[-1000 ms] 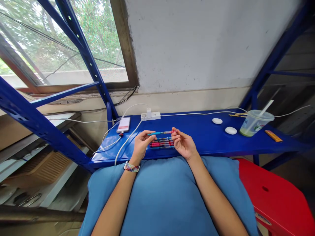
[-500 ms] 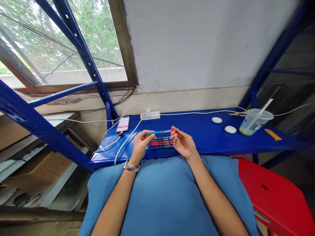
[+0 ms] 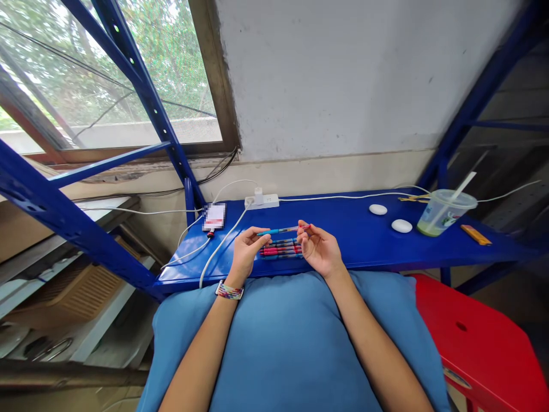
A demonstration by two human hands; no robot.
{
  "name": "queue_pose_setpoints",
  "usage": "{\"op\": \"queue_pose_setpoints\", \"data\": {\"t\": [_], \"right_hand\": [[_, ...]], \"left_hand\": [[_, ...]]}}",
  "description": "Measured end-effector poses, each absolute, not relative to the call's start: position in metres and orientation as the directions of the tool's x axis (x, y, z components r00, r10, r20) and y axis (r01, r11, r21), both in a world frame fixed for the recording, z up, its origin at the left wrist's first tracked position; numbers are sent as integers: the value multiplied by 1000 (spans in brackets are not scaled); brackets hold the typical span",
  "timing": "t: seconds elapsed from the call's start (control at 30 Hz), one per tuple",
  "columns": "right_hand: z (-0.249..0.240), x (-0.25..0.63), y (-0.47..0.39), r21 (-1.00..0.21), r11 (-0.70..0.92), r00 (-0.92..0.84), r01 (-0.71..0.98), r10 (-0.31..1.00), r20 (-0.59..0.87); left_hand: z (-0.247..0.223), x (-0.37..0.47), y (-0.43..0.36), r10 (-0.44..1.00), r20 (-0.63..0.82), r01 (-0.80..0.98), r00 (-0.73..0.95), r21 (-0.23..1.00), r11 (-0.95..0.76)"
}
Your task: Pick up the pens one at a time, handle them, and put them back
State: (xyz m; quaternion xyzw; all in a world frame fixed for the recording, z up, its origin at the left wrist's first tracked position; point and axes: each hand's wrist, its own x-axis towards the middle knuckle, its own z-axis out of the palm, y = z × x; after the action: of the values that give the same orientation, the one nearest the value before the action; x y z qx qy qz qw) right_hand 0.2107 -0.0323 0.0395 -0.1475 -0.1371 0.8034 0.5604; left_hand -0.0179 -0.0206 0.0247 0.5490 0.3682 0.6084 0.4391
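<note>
Centrally, a pen (image 3: pixel 281 231) with a blue end and a red end is held level in the middle of the frame, above the blue table (image 3: pixel 338 229). The left hand (image 3: pixel 246 250) pinches its blue end between thumb and fingertips; the tip is partly covered by the grip. The right hand (image 3: pixel 322 252) pinches the red end, its remaining fingers loosely bent; the exact contact is hard to make out. Just below the held item, a row (image 3: pixel 281 250) of red and blue pens lies on the table, its right ends hidden behind the right hand; the overlap prevents a firm count. Left of centre, a white device (image 3: pixel 215 217) is partly obscured by pixelation, with a cable at its lower edge. Above the row, near the wall, sits a power strip (image 3: pixel 268 201) with plugs in its left part. Right of centre are two white ovals (image 3: pixel 378 210), contents undeterminable. Farther right stands a cup (image 3: pixel 446 213) with a straw, its print illegible, beside an orange packet (image 3: pixel 476 235). The red stool (image 3: pixel 484 337) at lower right is partly cut off, as are both forearms at the bottom edge.
</note>
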Motion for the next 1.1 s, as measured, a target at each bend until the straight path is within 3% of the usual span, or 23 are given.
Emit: {"op": "queue_pose_setpoints", "data": {"t": [0.47, 0.9, 1.1], "right_hand": [[37, 212, -31, -334, -344, -343, -877, 937, -66], [31, 216, -27, -412, -327, -343, -851, 939, -37], [36, 214, -30, -392, -341, -350, -855, 935, -52]], "left_hand": [[28, -16, -23, 939, 345, -127, -2, 931, -342], [27, -15, -23, 943, 333, -132, 26, 936, -327], [28, -15, -25, 943, 332, -142, 24, 935, -325]]}}
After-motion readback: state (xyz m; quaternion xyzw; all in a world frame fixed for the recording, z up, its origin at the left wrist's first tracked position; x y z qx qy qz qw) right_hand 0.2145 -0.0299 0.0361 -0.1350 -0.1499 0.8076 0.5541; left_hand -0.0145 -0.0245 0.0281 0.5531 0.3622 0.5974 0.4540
